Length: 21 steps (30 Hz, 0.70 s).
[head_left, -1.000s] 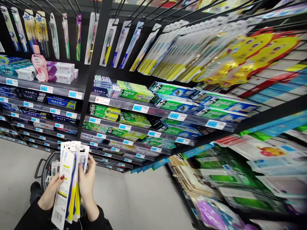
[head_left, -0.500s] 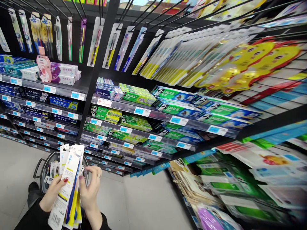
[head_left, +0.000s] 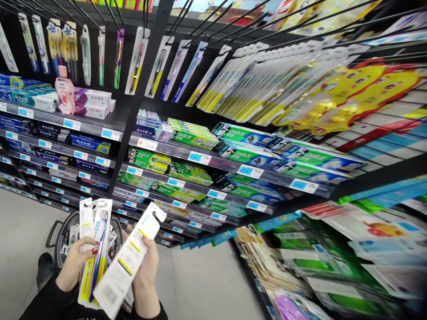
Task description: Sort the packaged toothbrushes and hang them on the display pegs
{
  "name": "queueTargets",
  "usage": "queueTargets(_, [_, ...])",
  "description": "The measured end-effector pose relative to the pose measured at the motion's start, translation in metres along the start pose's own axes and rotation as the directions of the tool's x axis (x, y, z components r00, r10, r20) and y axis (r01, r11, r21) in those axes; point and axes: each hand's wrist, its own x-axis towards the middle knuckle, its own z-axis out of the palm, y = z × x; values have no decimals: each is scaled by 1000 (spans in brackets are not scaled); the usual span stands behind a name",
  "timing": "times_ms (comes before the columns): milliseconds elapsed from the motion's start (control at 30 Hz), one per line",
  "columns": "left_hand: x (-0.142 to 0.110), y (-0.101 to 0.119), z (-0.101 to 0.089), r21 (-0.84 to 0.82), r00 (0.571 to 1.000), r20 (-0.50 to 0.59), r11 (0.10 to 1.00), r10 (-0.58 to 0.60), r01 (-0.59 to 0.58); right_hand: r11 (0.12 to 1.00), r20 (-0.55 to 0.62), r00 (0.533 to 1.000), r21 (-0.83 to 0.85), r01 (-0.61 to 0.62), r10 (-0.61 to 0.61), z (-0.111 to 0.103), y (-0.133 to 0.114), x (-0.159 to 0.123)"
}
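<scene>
1. At eight o'clock in the head view, the left hand [head_left: 76, 263] is closed around a fan of slim white-and-yellow toothbrush packs [head_left: 96, 266] in card and clear plastic; a blue-handled brush shows in the front one. Overlap hides the count.

2. Near seven o'clock, the right hand [head_left: 147, 278] grips a long white card pack with yellow stripes [head_left: 128, 258], thumb on its printed back, slotted top leaning toward one o'clock. Its lower end overlaps the fan in the view; whether they touch, I cannot tell.

3. Done, as far as things show: this striped pack is parted from the fan at its upper end, and small mixed packages [head_left: 74, 234] lie inside the round dark-grey plastic basket [head_left: 59, 251], at eight o'clock beyond the left hand.

4. Left, by my judgement: the handling looks midway, since both hands are loaded and neither load is set down. At one o'clock, a dense row of similar white-and-yellow hanging packs [head_left: 255, 86] remains on display.
</scene>
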Motion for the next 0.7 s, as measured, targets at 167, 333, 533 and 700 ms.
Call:
queueTargets(167, [-3, 7, -2, -126, 995, 15, 987, -97, 98, 994, 48, 999, 110, -23, 18, -10, -28, 11])
queueTargets(333, [-5, 8, -1, -164, 994, 30, 980, -107, 110, 993, 85, 996, -113, 30, -20, -13, -16, 11])
queueTargets(533, [-3, 6, 9, -206, 992, -52, 971, 113, -121, 935, -99, 986, -342, 91, -132, -5, 19, 3])
queueTargets(700, [-3, 4, 12, -241, 992, -11, 963, 123, -122, 897, 39, 994, -428, 108, -101, -2, 37, 3])
